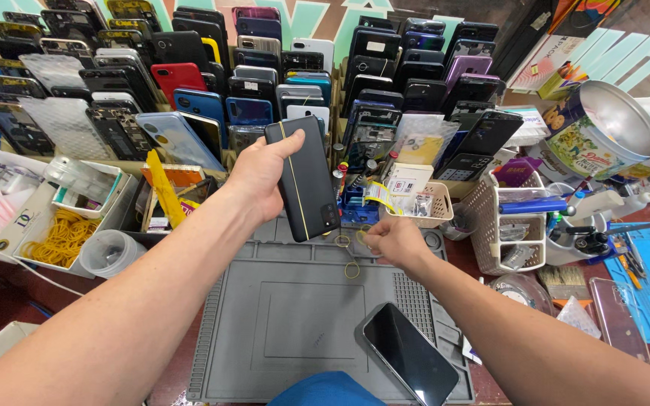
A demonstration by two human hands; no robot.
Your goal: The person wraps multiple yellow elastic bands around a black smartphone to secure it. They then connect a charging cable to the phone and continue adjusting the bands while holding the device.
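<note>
Black phone point(301, 179) held upright above grey mat point(295, 316), back facing you, thin yellow rubber band point(295, 180) running lengthwise round it. Your left hand point(259, 180) clasped phone's edge, thumb across back. Your right hand point(393, 240) pinched loose yellow bands point(349, 252) just below phone, fingers closed on them. Judged risk: smooth matte casing could slip from one-sided hold onto second phone point(408, 352) lying glass-up on mat corner; stretched band could snap. Racks of upright phones point(189, 83) stood behind; tray of yellow bands point(62, 239) at left.
</note>
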